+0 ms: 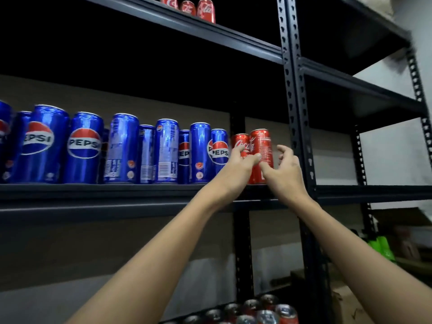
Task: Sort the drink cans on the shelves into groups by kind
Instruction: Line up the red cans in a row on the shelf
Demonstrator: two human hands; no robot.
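A dark metal rack [295,94] with perforated uprights is seen, its middle shelf [117,195] carrying glossy cylindrical cans, all upright with long axes vertical. A long row of tall blue Pepsi cans [84,148] fills the left; two red Coke cans [261,148] stand touching at the right end. The left hand [238,167] is laid on the Coke cans, fingers fairly straight. The right hand [286,174] is held just beside them, grip wide, fingers loosely curled, holding nothing. More red cans [205,9] are stood on the top shelf.
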